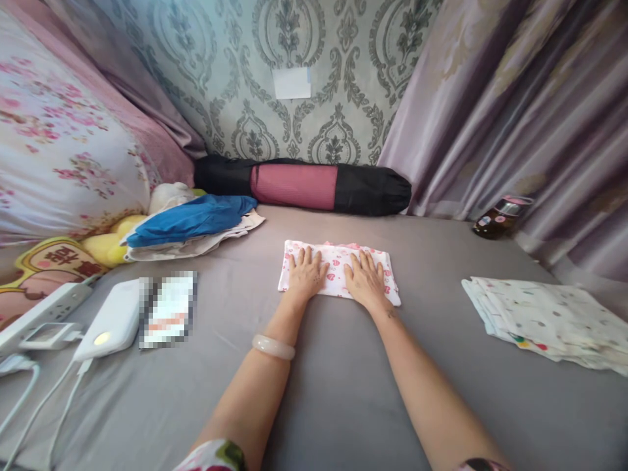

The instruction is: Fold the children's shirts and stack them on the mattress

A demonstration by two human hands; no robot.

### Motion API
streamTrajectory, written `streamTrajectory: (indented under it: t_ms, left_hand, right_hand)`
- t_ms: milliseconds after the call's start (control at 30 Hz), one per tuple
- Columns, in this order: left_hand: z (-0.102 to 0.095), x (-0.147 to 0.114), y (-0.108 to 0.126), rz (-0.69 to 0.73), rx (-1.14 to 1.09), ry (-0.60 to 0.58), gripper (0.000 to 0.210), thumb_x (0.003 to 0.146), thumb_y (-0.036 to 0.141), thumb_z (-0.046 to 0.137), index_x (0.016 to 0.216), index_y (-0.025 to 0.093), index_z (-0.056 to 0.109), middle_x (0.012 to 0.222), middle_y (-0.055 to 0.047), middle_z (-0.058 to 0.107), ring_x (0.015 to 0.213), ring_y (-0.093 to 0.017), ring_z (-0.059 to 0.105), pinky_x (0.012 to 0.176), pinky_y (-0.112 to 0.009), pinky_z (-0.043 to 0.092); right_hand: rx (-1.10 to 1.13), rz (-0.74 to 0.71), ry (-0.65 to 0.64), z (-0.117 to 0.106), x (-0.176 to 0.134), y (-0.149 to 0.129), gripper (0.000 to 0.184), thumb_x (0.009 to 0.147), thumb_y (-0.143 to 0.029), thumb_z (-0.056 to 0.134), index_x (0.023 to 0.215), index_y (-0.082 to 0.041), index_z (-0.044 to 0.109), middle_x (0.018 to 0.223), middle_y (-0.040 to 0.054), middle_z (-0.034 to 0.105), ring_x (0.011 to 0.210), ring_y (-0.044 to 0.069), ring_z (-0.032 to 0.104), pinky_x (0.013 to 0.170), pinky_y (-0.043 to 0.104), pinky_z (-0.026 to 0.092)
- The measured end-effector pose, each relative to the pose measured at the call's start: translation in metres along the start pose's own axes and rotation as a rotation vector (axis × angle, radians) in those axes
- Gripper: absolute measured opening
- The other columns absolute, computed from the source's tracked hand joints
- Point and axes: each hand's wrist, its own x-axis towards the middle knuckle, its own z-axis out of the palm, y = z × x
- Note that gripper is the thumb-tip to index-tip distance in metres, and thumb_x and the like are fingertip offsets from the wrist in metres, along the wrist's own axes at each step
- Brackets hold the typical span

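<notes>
A folded white cloth with pink and red prints lies flat on the grey sheet in front of me. My left hand rests palm down on its left half, fingers spread and pointing away from me. On the right half lies my right hand, also flat with its fingers apart. Neither hand grips the cloth. A strip of it shows between the two hands, and a bit of pink edge sticks out at its far side. A pale bangle circles my left wrist.
At left lie stacked folded clothes, a blue one on top, a white power bank, a blurred-out flat object and a power strip. A black and pink rolled bag lines the wall. At right are folded white cloths and a bottle.
</notes>
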Motion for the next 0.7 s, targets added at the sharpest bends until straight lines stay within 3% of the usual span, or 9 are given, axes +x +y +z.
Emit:
streamTrajectory:
  t_ms: [300, 467, 700]
  left_hand:
    - [-0.007, -0.001, 0.002, 0.035, -0.004, 0.022, 0.053, 0.099, 0.044, 0.026, 0.14, 0.017, 0.046, 0.154, -0.015, 0.034, 0.144, -0.031, 0.026, 0.115, -0.056, 0.021]
    - [-0.008, -0.004, 0.015, 0.159, -0.019, 0.067, 0.05, 0.099, 0.03, 0.024, 0.143, 0.013, 0.042, 0.155, -0.013, 0.034, 0.145, -0.027, 0.024, 0.118, -0.053, 0.017]
    - [-0.001, -0.009, 0.021, 0.185, -0.026, -0.022, 0.05, 0.098, 0.029, 0.026, 0.143, 0.014, 0.042, 0.152, -0.013, 0.038, 0.144, -0.028, 0.029, 0.117, -0.055, 0.018]
  right_hand:
    - [0.029, -0.016, 0.033, -0.002, -0.002, -0.003, 0.052, 0.1, -0.035, 0.026, 0.146, -0.015, 0.04, 0.157, 0.0131, 0.029, 0.146, 0.027, 0.02, 0.115, 0.053, 0.014]
    - [0.06, -0.184, 0.064, -0.002, -0.004, -0.012, 0.052, 0.098, -0.027, 0.024, 0.147, -0.015, 0.038, 0.158, 0.0087, 0.027, 0.146, 0.022, 0.018, 0.118, 0.05, 0.007]
    - [0.063, -0.233, 0.012, 0.007, -0.007, -0.016, 0.053, 0.098, -0.027, 0.024, 0.146, -0.013, 0.041, 0.155, 0.0102, 0.033, 0.145, 0.023, 0.024, 0.118, 0.048, 0.01]
